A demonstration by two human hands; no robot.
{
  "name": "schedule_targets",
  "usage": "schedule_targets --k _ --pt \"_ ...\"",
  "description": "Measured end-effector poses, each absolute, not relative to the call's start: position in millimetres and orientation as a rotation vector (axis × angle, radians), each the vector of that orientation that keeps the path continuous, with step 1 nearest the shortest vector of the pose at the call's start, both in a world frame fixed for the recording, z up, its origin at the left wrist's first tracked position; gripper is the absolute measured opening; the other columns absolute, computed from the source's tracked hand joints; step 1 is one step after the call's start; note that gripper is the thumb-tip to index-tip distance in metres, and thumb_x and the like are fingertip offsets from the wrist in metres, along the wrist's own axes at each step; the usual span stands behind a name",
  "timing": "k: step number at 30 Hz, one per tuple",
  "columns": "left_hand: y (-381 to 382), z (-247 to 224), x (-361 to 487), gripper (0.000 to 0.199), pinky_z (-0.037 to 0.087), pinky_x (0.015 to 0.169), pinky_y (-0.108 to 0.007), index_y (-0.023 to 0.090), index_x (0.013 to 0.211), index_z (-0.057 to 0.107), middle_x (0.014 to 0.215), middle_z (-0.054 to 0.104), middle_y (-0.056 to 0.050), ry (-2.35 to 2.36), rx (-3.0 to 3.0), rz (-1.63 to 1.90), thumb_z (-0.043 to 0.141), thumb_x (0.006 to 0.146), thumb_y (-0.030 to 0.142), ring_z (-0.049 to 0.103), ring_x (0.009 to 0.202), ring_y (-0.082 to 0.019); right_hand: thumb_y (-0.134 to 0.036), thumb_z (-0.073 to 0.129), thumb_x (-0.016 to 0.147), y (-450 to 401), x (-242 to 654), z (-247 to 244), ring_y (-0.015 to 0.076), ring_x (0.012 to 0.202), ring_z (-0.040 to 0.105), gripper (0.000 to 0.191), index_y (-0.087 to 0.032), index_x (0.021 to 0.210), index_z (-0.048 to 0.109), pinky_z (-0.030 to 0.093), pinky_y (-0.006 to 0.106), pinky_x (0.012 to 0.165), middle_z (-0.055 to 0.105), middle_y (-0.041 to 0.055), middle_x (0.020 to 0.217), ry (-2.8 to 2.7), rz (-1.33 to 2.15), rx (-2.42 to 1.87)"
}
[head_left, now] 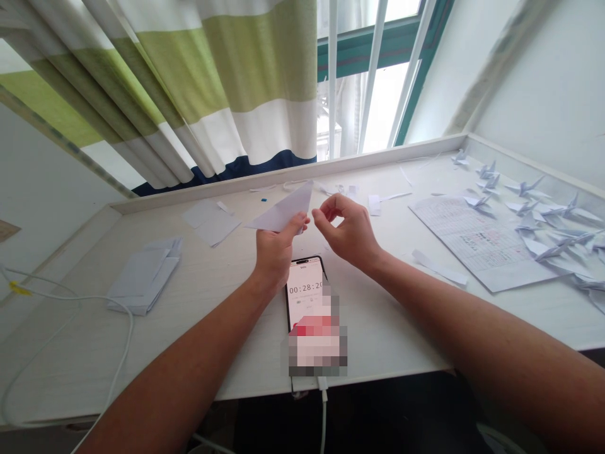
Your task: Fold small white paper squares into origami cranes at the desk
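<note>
In the middle of the head view, my left hand (278, 249) grips a folded white paper triangle (282, 211) by its lower right side, thumb on top. One point of the paper reaches left and another rises up to the right. Just to the right, apart from the paper, is my right hand (350, 230). Its thumb and fingertips curl together in a loose pinch, with nothing visible between them. Below the hands lies a phone (305, 290) showing a running timer; its lower part is blurred out.
Several folded paper cranes (524, 208) crowd the right side, some on a written sheet (472, 239). A stack of paper (144, 277) and loose sheets (212, 221) lie left. Paper strips (439, 268) are scattered about. A white cable (127, 334) loops at left; a raised edge (227, 183) borders the desk.
</note>
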State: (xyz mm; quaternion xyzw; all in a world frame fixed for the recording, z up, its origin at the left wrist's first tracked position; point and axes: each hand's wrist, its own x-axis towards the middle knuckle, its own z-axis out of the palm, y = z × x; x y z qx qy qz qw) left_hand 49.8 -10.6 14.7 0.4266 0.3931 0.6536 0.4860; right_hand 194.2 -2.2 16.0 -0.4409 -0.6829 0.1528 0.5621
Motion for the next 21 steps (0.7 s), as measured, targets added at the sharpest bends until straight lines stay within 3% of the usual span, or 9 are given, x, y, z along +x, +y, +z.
schedule_targets --k 3,6,21 --pt "-10.1 14.0 49.4 0.028 0.055 0.077 -0.03 0.017 0.084 0.077 0.085 0.077 -0.003 0.951 1.028 1.598 0.094 0.069 0.033 0.069 0.078 -0.014 -0.024 0.065 0.092 -4.0 193.6 16.7 0.0166 0.074 0.065 0.004 -0.021 0.09 0.067 0.053 0.034 0.073 0.072 0.001 0.081 -1.632 0.41 -0.965" --pt "-9.4 13.2 49.6 0.029 0.055 0.076 -0.03 0.017 0.087 0.078 0.085 0.078 -0.003 0.948 1.032 1.614 0.095 0.068 0.033 0.068 0.077 -0.014 -0.023 0.063 0.094 -6.0 193.0 18.2 0.0166 0.076 0.068 0.01 -0.02 0.089 0.071 0.054 0.034 0.074 0.076 0.0023 0.083 -1.681 0.435 -0.93" --pt "-10.1 11.3 51.3 0.028 0.053 0.073 -0.03 0.017 0.087 0.078 0.083 0.077 -0.003 0.937 1.076 1.592 0.093 0.069 0.031 0.066 0.074 -0.014 -0.021 0.061 0.092 -6.2 193.4 17.5 0.0154 0.07 0.061 0.016 -0.021 0.076 0.063 0.048 0.033 0.071 0.068 0.0001 0.073 -1.69 0.297 -0.962"
